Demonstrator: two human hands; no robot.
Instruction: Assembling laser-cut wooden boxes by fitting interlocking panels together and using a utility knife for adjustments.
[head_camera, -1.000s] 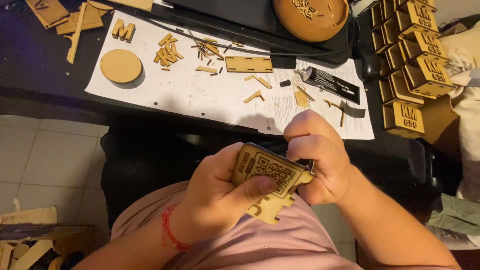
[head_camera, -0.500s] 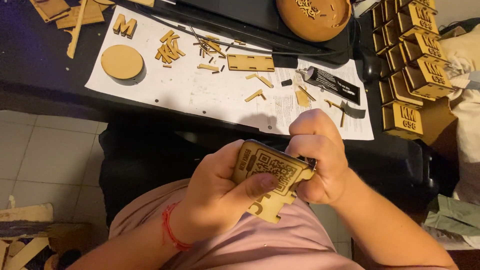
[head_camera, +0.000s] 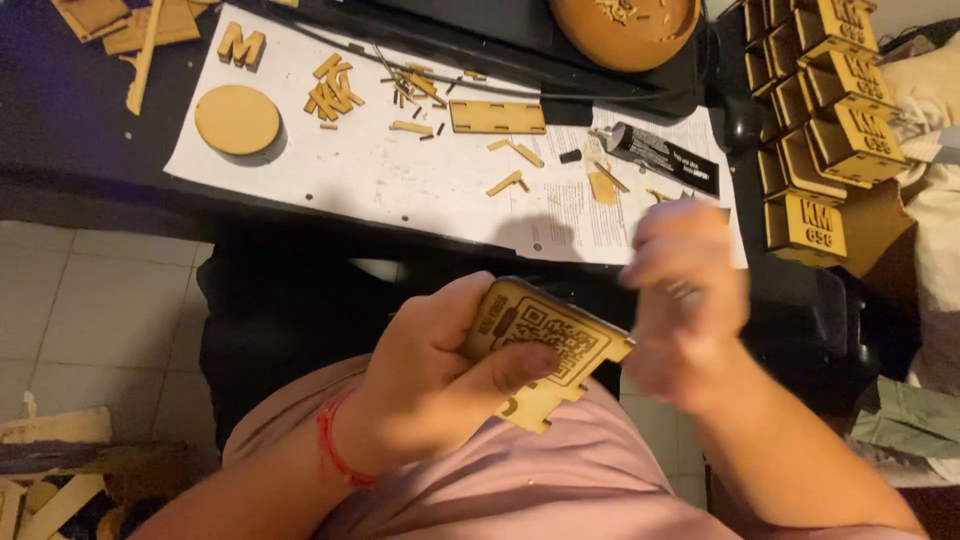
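Observation:
My left hand (head_camera: 430, 390) grips a flat wooden panel (head_camera: 548, 340) with an engraved square code pattern and notched tabs, thumb pressed across its face, held over my lap. My right hand (head_camera: 685, 300) hovers just right of the panel's edge, apart from it and blurred by motion. Its fingers look loosely curled, and I cannot make out anything in them. A red cord circles my left wrist (head_camera: 335, 452).
A black desk carries a white paper sheet (head_camera: 400, 180) strewn with small wooden strips, a wooden disc (head_camera: 237, 118), a letter-shaped piece (head_camera: 241, 45), a rectangular slat (head_camera: 497, 116) and a black glue tube (head_camera: 665, 158). Finished wooden boxes (head_camera: 820, 110) are stacked at right. A round bowl (head_camera: 625, 25) sits behind.
My right hand has come off the panel's right edge and lifted up and to the right. The left hand still holds the panel, now tilted flatter.

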